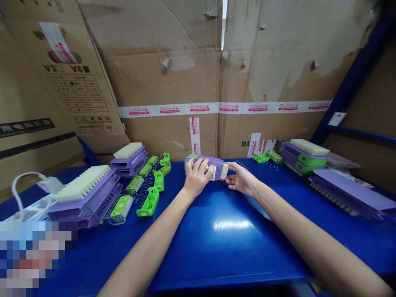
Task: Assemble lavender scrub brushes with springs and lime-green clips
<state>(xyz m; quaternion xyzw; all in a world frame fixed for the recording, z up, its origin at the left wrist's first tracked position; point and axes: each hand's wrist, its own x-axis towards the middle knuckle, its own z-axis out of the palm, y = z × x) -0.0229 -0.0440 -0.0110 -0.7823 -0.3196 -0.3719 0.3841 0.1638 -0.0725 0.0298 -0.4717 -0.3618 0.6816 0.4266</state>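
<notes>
Near the back of the blue table lies a purple brush with a green end and cream parts. My left hand is closed over its left and middle part, fingers bent across the front. At its right end my right hand has the thumb above and the fingers curled below the cream end block. The right fingertips are partly hidden, and the underside of the brush is out of sight.
Purple pieces with cream pads are stacked at left, beside clear-cased green parts, small springs and green brackets. At right are purple-green brushes, a purple plate and a green bracket. Cardboard walls the back.
</notes>
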